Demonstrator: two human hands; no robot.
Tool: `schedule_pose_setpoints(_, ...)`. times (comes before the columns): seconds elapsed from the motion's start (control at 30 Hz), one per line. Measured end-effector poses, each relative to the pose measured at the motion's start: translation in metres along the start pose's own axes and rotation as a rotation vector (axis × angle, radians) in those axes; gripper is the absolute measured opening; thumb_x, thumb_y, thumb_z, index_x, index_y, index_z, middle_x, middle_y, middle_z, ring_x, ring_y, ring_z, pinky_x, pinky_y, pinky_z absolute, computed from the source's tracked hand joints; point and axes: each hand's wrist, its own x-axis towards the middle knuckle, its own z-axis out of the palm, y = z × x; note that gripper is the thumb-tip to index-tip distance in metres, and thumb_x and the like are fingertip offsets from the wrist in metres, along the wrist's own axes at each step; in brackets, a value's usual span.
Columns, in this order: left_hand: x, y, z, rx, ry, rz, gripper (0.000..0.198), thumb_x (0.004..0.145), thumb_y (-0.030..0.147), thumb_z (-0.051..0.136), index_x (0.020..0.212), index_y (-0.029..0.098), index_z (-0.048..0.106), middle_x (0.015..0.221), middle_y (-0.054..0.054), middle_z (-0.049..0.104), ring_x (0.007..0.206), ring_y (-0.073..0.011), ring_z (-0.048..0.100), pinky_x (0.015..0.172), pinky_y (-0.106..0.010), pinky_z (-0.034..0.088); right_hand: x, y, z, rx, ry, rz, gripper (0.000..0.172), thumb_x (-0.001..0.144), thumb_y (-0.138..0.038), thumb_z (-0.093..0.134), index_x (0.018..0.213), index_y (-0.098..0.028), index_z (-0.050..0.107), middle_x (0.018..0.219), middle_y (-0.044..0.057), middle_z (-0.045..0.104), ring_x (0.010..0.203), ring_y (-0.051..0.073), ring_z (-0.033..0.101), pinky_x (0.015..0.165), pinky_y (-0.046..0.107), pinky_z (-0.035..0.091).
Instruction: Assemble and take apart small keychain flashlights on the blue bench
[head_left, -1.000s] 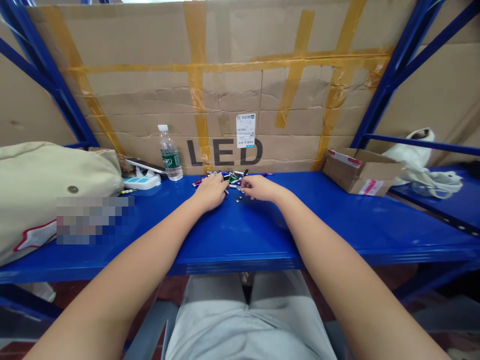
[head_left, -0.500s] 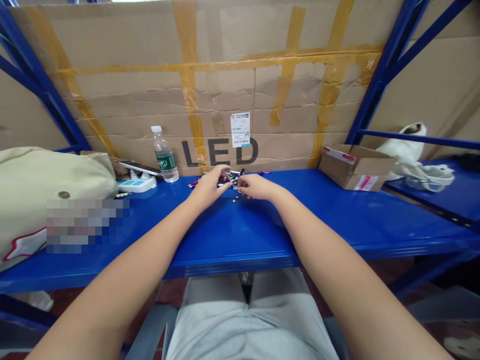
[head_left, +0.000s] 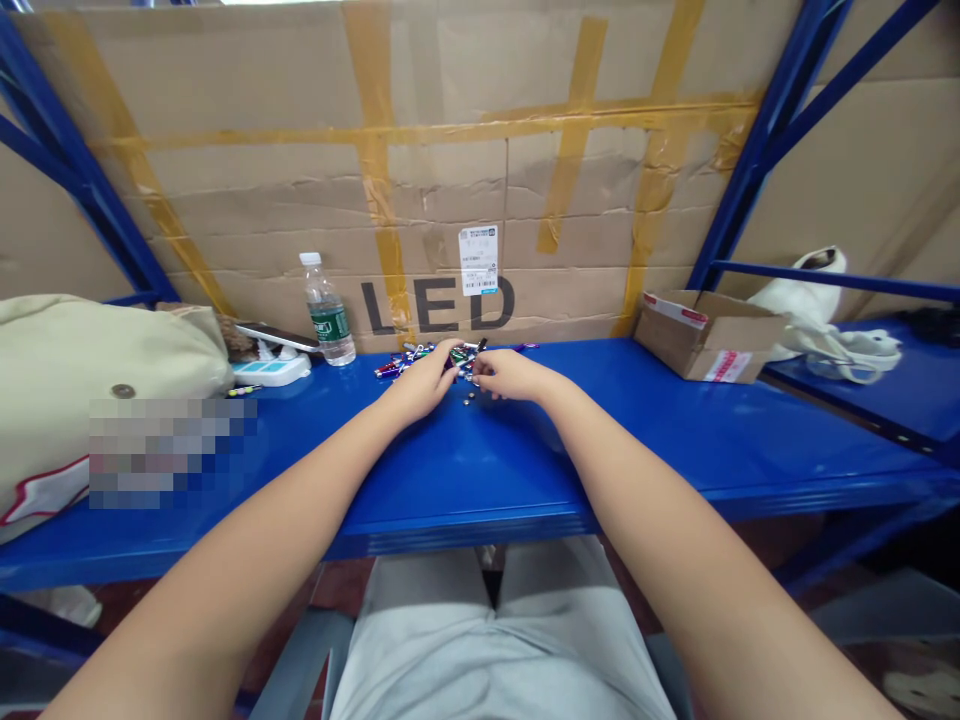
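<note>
Fingering heap of small coloured parts (head_left: 431, 352) with left hand (head_left: 424, 382) and right hand (head_left: 516, 375) on blue shelf (head_left: 675, 430); cannot tell either grip; seemingly barely begun.

The little colourful bits (head_left: 397, 365) are too small to tell. The left hand (head_left: 424, 380) covers some. The right hand (head_left: 512, 376) hides its own fingertips. The tan bag (head_left: 90, 350) runs off the left edge and has a blurry patch. The label (head_left: 478, 260) has print too tiny to read.
</note>
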Motion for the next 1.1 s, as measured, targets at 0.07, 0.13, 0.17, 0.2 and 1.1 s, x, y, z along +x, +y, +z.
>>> schedule_pose_setpoints(0.07, -0.001, 0.0, -0.001, 0.006, -0.04, 0.0, 0.045, 0.088, 0.024, 0.047, 0.132, 0.019, 0.038, 0.122, -0.012, 0.059, 0.106, -0.0268, 0.06, 0.089, -0.038, 0.046, 0.0, 0.0, 0.0, 0.004, 0.002, -0.004, 0.004, 0.085, -0.017, 0.052, 0.081, -0.016, 0.053, 0.077, 0.004, 0.065, 0.054, 0.01, 0.058, 0.046, 0.019, 0.044)
schedule_pose_setpoints(0.13, -0.001, -0.001, -0.003, -0.004, -0.015, -0.007, 0.046, 0.087, 0.024, 0.05, 0.131, 0.02, 0.04, 0.122, -0.011, 0.059, 0.106, -0.0266, 0.059, 0.089, -0.038, 0.045, 0.0, 0.0, 0.0, 0.021, -0.003, 0.008, 0.004, 0.085, -0.018, 0.052, 0.081, -0.016, 0.053, 0.077, 0.004, 0.064, 0.055, 0.01, 0.058, 0.045, 0.019, 0.045)
schedule_pose_setpoints(0.17, -0.001, -0.002, -0.004, -0.026, 0.035, -0.021, 0.046, 0.087, 0.024, 0.05, 0.131, 0.021, 0.04, 0.122, -0.011, 0.059, 0.106, -0.0258, 0.059, 0.09, -0.038, 0.045, 0.0, 0.0, 0.0, 0.028, -0.007, 0.013, 0.004, 0.085, -0.018, 0.052, 0.082, -0.016, 0.053, 0.078, 0.004, 0.064, 0.055, 0.01, 0.058, 0.045, 0.019, 0.045)
schedule_pose_setpoints(0.2, -0.001, -0.004, -0.004, -0.059, 0.082, -0.039, 0.045, 0.087, 0.024, 0.05, 0.13, 0.02, 0.041, 0.122, -0.01, 0.059, 0.105, -0.0247, 0.059, 0.09, -0.037, 0.044, 0.0, -0.001, -0.001, 0.031, -0.008, 0.016, 0.004, 0.085, -0.018, 0.052, 0.082, -0.016, 0.053, 0.078, 0.004, 0.064, 0.055, 0.01, 0.058, 0.045, 0.019, 0.044)
schedule_pose_setpoints(1.1, 0.001, 0.006, -0.016, -0.044, 0.449, -0.092, 0.037, 0.087, 0.04, 0.052, 0.115, 0.017, 0.05, 0.111, -0.011, 0.061, 0.1, -0.0224, 0.058, 0.089, -0.036, 0.045, 0.009, -0.012, 0.015, 0.201, 0.158, -0.171, 0.014, 0.078, -0.012, 0.055, 0.091, -0.013, 0.058, 0.083, 0.003, 0.065, 0.073, 0.013, 0.058, 0.066, 0.024, 0.045)
